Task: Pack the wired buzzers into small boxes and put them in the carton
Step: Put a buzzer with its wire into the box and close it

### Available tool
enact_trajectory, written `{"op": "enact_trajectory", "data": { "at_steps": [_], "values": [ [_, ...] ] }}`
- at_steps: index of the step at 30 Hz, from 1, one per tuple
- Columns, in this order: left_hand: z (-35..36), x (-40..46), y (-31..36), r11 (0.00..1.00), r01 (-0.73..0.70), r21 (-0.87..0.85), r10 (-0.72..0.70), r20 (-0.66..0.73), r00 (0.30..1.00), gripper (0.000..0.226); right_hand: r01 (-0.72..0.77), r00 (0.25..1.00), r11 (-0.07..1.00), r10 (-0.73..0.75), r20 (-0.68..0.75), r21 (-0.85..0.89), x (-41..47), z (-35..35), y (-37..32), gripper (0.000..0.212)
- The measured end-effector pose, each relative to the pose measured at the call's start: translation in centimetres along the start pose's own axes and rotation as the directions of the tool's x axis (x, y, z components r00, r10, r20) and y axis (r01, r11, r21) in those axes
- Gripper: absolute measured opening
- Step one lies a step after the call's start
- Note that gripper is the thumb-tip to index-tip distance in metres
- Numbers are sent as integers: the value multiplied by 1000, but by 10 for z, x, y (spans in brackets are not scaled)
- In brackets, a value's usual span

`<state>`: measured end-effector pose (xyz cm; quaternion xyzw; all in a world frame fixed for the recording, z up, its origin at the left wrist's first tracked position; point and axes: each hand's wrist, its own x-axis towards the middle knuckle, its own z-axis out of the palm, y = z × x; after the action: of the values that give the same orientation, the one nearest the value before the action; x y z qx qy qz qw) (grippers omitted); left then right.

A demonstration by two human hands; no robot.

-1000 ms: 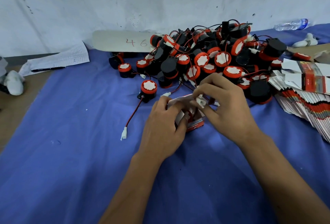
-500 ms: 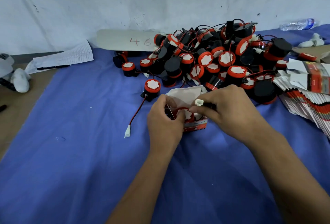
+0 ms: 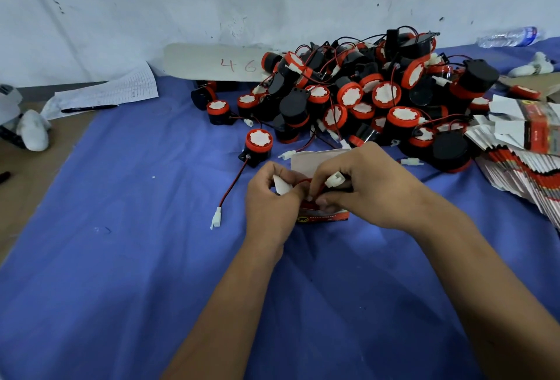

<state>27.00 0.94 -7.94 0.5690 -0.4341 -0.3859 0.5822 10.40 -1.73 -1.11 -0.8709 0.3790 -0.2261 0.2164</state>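
Small box point(image 3: 325, 216) before buzzer pile point(image 3: 363, 91)

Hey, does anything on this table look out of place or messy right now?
Mostly the buzzer pile: heaped loosely with wires tangled. One stray buzzer sits apart, its lead trailing across the blue cloth. A plastic bottle lies on its side by the wall.

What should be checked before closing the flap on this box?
1. Box held: left hand grips a side flap. Ok.
2. Plug inside box: pinched in right hand, above the opening. Not ok.
3. Red wire tucked: loops above the opening. Not ok.
4. Buzzer seated in box: hidden by fingers. Cannot tell.
5. Top flap free: stands open behind the hands. Ok.
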Motion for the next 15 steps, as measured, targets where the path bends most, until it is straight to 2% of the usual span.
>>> {"op": "enact_trajectory", "data": {
  "at_steps": [2, 5, 7, 9, 12, 15],
  "values": [
    [-3, 1, 3, 998, 26, -51, -24, 44, 999, 21, -11, 1000, 1000, 11, -4, -4, 1, 1, -1, 19],
    [-11, 3, 7, 992, 78, -104, -58, 189, 980, 13, -25, 999, 999, 24, -43, -37, 4, 6, -2, 14],
    [-19, 4, 7, 992, 86, -87, -56, 304, 951, 25, -65, 997, 997, 63, -46, -49, 6, 12, -2, 13],
    [-23, 3, 7, 999, 35, -9, -29, 375, 927, 35, -91, 995, 995, 89, -51, -41, 7, 15, -1, 14],
    [-21, 2, 5, 997, -34, 64, 7, 385, 923, 46, -85, 996, 996, 85, -32, 14, 6, 14, -1, 12],
    [-17, 0, 4, 996, -59, 74, 30, 344, 938, 48, -52, 999, 999, 53, 7, -9, 5, 10, 1, 9]
  ]
}}
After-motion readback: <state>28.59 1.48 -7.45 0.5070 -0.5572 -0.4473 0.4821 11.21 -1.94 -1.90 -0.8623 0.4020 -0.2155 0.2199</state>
